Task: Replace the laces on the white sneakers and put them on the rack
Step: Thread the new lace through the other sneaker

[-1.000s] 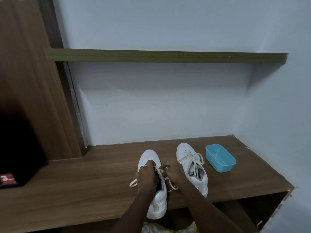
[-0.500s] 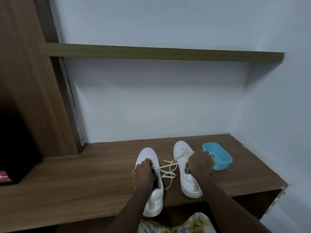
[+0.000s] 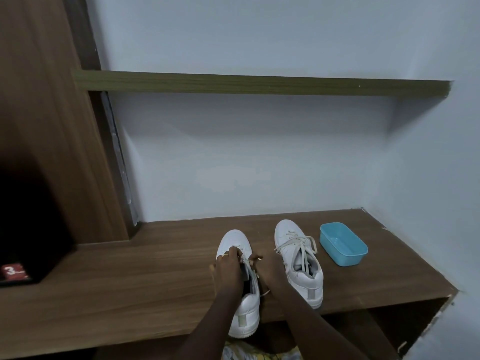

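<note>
White sneaker (image 3: 235, 240), beyond its laced mate (image 3: 285, 232) from the blue tub (image 3: 342, 244), appears mid-lacing: left hand (image 3: 228, 266) and right hand (image 3: 270, 271) pinch its cream lace (image 3: 253, 261) with curled fingers. The next move is likely threading an end through the following eyelet.

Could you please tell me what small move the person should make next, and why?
Probably draw the lace through the next eyelet: the right hand pinches its end while the left hand holds the left sneaker, apparently only partly laced.
</note>
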Demonstrator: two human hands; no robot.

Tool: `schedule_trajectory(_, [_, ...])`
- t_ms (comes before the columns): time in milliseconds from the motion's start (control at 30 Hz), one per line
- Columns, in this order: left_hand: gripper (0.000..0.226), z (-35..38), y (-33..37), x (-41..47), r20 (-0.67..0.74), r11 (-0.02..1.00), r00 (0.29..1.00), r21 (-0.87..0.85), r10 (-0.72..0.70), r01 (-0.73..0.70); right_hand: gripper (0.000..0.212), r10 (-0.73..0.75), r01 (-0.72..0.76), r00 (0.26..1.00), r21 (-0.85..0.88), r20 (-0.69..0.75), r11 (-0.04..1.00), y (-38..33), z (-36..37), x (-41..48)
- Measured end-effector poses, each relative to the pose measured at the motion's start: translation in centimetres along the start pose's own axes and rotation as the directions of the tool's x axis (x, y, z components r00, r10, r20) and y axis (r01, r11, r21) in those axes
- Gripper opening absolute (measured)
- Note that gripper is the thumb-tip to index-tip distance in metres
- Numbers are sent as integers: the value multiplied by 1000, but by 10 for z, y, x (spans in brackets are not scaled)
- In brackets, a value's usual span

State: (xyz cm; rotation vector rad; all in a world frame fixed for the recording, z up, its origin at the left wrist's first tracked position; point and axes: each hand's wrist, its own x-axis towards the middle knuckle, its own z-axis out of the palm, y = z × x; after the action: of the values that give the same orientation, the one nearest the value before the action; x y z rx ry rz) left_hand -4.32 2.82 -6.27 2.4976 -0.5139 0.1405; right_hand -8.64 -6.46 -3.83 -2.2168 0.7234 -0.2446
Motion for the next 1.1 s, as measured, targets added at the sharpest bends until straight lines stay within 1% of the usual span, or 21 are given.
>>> schedule_trajectory(33, [23,0,0,0,0,1000,1000,-3,-5,5,24,44,-44,999,38,-6,998,-1,-1,0])
schedule_trajectory(67, [22,0,0,0,0,1000,1000,0,-9,9,21,70,-69,997,37,-18,997,2,-2,2])
schedule_trajectory(167, [21,-1,0,1,-13,999,999,9,-35,36,17,139,-142,989,-47,-52,989,15,-10,12])
schedule_trajectory(233, [19,-2,-1,0,-28,998,998,11,-60,60,14,202,-202,976,11,-77,979,19,-20,14])
schedule_trajectory(267, [18,-2,-1,1,-32,997,997,5,-73,73,16,230,-226,968,46,-102,973,18,-27,12])
schedule_trajectory(333, [19,-2,-2,2,-32,996,996,-3,-85,85,23,280,-281,939,27,-199,959,14,-40,10])
schedule_trajectory(400, [22,-1,-3,4,-37,996,995,-28,-88,87,28,266,-282,917,-12,-296,959,12,-48,11])
schedule_trajectory(433, [23,-2,-3,4,-29,992,994,-73,-106,103,29,252,-272,920,-27,-301,962,12,-51,9])
schedule_trajectory(533, [23,-5,-6,0,15,934,968,-259,-252,247,26,211,-252,949,-163,-234,954,10,-52,5])
schedule_trajectory(567, [23,-6,-9,-1,29,910,956,-299,-291,286,22,203,-240,962,-211,-184,947,7,-51,3])
schedule_trajectory(600, [25,-6,-12,-3,36,903,954,-312,-299,295,21,151,-179,980,-251,-128,951,6,-48,3])
schedule_trajectory(667, [28,-7,-16,-7,42,918,970,-316,-240,240,33,67,-69,998,-261,-17,963,-1,-39,4])
schedule_trajectory(700, [30,-9,-17,-8,49,932,982,-310,-183,189,30,32,-24,999,-223,34,974,-4,-33,5])
schedule_trajectory(733, [31,-11,-17,-10,60,949,991,-288,-120,132,23,12,-3,998,-134,61,991,-6,-26,5])
schedule_trajectory(800, [29,-15,-15,-13,87,977,995,-203,-40,57,21,-28,32,996,-48,80,998,-11,-15,4])
schedule_trajectory(933, [26,-18,-15,-10,128,993,991,-103,-40,53,35,16,-19,999,59,43,998,-10,-3,3])
schedule_trajectory(1000, [28,-18,-16,-7,139,998,990,-46,-35,41,24,55,-57,998,54,37,997,-7,-2,6])
schedule_trajectory(1100, [31,-15,-18,-6,127,999,992,-42,-28,34,21,115,-115,992,7,49,993,1,-5,14])
